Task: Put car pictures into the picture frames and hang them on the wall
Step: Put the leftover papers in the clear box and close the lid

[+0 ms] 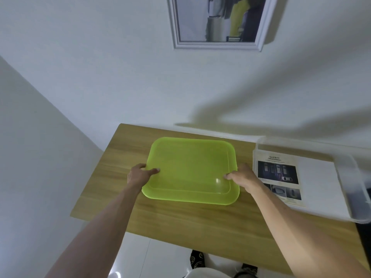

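A: What does the top edge of the picture cut off?

B: The upper part of the framed picture (218, 21) on the wall; its print is too blurred to read.

A: And at right?

B: The clear tray (349, 177) runs past the right edge. The small text on the car sheet (279, 177) inside is illegible below "SAFETY".

A: The fingers?

B: Both hands' fingers hide under the green tray (190, 169) rim; only the thumbs show.

Translucent glossy green plastic tray (190, 169) on matt wood-grain table (180, 223); clear smooth plastic bin (345, 173) holding glossy printed paper sheet (281, 177); white moulded frame (216, 45) on matt wall; glossy floor tiles (140, 255)
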Tool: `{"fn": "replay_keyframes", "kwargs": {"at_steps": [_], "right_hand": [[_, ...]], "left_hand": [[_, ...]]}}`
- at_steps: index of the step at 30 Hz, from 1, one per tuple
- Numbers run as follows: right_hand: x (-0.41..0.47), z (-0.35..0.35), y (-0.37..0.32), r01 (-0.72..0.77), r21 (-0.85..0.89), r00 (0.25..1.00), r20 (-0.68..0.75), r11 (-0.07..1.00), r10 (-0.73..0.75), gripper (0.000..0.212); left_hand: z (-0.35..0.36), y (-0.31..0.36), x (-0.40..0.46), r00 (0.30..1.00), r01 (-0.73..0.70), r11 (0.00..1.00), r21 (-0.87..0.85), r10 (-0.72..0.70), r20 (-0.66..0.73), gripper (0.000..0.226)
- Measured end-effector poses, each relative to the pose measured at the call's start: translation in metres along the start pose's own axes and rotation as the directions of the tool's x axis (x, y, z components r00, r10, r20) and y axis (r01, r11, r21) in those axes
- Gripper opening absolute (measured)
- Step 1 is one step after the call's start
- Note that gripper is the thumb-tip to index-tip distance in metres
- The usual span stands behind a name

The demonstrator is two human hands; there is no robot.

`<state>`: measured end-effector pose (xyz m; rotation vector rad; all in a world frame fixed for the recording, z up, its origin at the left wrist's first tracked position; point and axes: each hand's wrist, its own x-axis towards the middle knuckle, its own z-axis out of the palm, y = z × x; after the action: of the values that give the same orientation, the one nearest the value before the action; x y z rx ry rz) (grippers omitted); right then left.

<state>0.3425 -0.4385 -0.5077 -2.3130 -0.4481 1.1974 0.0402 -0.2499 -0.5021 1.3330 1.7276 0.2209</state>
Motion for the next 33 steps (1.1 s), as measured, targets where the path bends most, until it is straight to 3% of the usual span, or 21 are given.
{"fn": "replay_keyframes", "kwargs": {"at_steps": [4,8,15,18,23,28,33], "right_hand": [[-0.007,-0.033,-0.001,0.045,0.044,0.996,-0.080,0.998,-0.041,0.088],[-0.018,-0.086,0.024,0.052,0.092,0.980,-0.198,0.994,-0.032,0.054],[-0.037,-0.198,0.108,-0.029,0.043,0.938,-0.345,0.999,0.042,0.055],[-0.044,-0.241,0.144,-0.057,0.064,0.928,-0.364,0.996,0.077,0.044],[-0.041,-0.287,0.186,-0.094,0.065,0.915,-0.388,0.993,0.112,0.045],[-0.025,-0.306,0.204,-0.088,0.024,0.931,-0.355,0.996,0.090,0.047],[-0.015,-0.308,0.210,-0.058,-0.032,0.940,-0.338,0.998,0.044,0.026]], "left_hand": [[0.011,0.024,-0.015,0.997,-0.072,0.997,-0.004,0.072,0.007,0.089],[0.050,0.059,-0.048,0.989,-0.137,0.990,0.008,0.137,0.051,0.074],[0.163,0.117,-0.119,0.951,-0.278,0.960,0.036,0.269,0.151,0.064],[0.212,0.134,-0.153,0.940,-0.302,0.950,0.081,0.282,0.191,0.060],[0.272,0.151,-0.190,0.942,-0.309,0.929,0.202,0.271,0.197,0.063],[0.299,0.159,-0.206,0.959,-0.271,0.923,0.273,0.235,0.157,0.065],[0.308,0.158,-0.214,0.970,-0.238,0.927,0.290,0.211,0.119,0.066]]}}
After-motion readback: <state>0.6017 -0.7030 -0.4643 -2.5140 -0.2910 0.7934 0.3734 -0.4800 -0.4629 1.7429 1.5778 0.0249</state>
